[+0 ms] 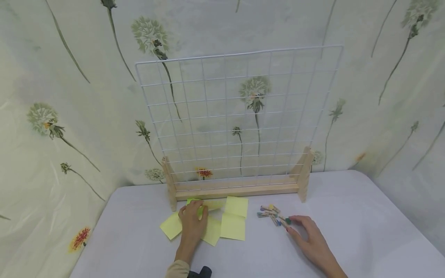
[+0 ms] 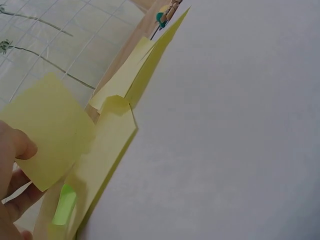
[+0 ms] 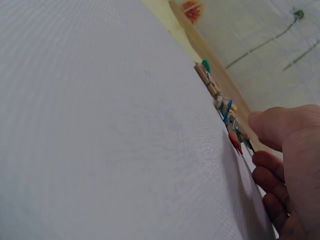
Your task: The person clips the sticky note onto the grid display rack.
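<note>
Several yellow sticky notes [image 1: 233,226] lie on the table in front of the wooden stand. Near their left side, my left hand [image 1: 193,220] pinches one yellow sticky note [image 2: 55,130], lifted off the table, between thumb and fingers. A bright green paper strip [image 2: 64,205] shows below it in the left wrist view. To the right lies a small pile of wooden clothespins [image 1: 272,215] with coloured ends. At the pile's right edge is my right hand [image 1: 313,239], thumb and index finger apart around the nearest clothespins; I see nothing held in it.
A white wire grid [image 1: 236,116] stands upright in a wooden base [image 1: 240,190] behind the notes and clothespins. Behind it hangs a flower-printed sheet [image 1: 83,127]. A white cloth covers the table [image 1: 354,216]. A black object [image 1: 205,272] sits by the left wrist.
</note>
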Tool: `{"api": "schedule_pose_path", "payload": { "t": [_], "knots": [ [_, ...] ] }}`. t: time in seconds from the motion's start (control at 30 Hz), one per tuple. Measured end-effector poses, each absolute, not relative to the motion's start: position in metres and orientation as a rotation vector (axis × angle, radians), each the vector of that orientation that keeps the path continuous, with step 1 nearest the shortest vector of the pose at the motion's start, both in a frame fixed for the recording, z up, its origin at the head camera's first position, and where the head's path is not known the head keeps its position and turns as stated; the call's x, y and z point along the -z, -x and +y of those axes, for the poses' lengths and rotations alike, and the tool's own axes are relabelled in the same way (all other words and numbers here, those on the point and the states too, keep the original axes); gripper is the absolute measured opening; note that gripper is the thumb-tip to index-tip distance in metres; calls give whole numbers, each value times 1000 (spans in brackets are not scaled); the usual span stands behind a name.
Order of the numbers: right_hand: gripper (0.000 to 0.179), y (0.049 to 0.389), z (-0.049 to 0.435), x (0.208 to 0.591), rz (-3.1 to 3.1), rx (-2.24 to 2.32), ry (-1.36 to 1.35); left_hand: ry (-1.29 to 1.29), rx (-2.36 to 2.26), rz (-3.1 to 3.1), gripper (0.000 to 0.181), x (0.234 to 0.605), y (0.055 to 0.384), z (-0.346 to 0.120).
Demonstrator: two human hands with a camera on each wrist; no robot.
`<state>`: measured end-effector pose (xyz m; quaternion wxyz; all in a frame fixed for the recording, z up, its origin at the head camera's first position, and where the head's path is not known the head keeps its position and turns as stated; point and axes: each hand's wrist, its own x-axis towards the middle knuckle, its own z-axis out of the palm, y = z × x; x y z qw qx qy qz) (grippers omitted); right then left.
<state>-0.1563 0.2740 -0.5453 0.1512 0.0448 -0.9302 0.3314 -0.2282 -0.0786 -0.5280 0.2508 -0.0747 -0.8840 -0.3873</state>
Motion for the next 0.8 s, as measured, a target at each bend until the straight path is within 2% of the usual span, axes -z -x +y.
{"api": "schedule_pose_path", "payload": {
  "t": [0.27, 0.5, 0.8],
  "knots": [
    [32, 156, 274, 546, -2674, -957, -125, 169, 1235, -2331, 14, 522, 229, -81],
    [28, 157, 276, 547, -2648, -951, -154, 156, 1392, -2279, 33, 517, 228, -84],
    [23, 156, 276, 546, -2626, -958, -178, 221, 1373, -2199, 40, 520, 230, -90]
  ]
}}
